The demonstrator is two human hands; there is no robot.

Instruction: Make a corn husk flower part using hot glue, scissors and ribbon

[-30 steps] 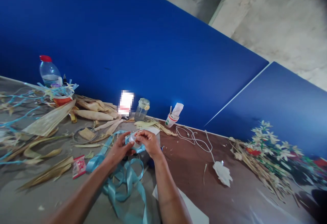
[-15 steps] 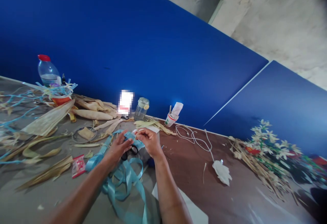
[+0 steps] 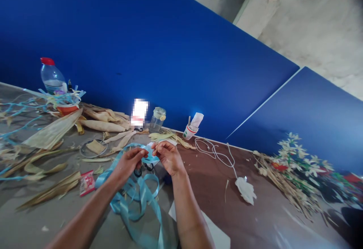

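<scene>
My left hand [image 3: 132,164] is closed, thumb and fingers pinched together; what sits between the fingertips is too small to make out. Facing it a short way off, my right hand [image 3: 169,159] also pinches, with something small and pale at its fingertips that I cannot name. A light blue satin ribbon [image 3: 154,207] lies in loose loops below and between the hands, with part of it just behind the fingertips. Black scissor handles [image 3: 149,167] show under the hands, partly covered by ribbon.
Dried corn husks [image 3: 104,126] and a pink packet [image 3: 87,183] lie left. A red-capped bottle [image 3: 52,77], a clear jar [image 3: 157,119] and a paper cup [image 3: 190,131] stand near the blue partition [image 3: 170,52]. A white cable [image 3: 215,154] and white flowers [image 3: 300,154] are right.
My left hand has gone from spread fingers to a pinch, its fingertips now level with the right hand's. My right hand has turned slightly, still pinching.
</scene>
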